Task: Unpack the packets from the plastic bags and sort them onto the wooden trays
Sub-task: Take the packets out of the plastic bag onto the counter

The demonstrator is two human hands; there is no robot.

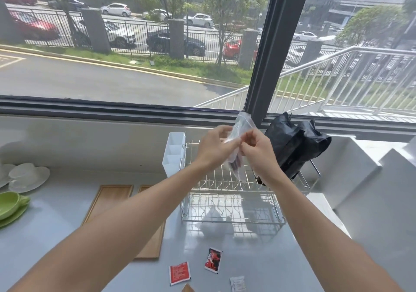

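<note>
I hold a clear plastic bag (243, 122) up in front of the window, above the dish rack. My left hand (216, 147) and my right hand (256, 147) both pinch it near its middle; dark red packets show in its lower part (236, 167). Two wooden trays lie on the counter: one (108, 199) at the left, the other (150, 246) partly hidden under my left forearm. Loose on the counter near me are a red packet (179, 273), a red-and-black packet (213, 260) and a white packet (238, 284).
A wire dish rack (231, 204) stands mid-counter with a white divided holder (173, 154) on its left end and a black plastic bag (295, 145) on its right end. White cups and saucers (27, 176) and a green cup (11, 204) sit at far left.
</note>
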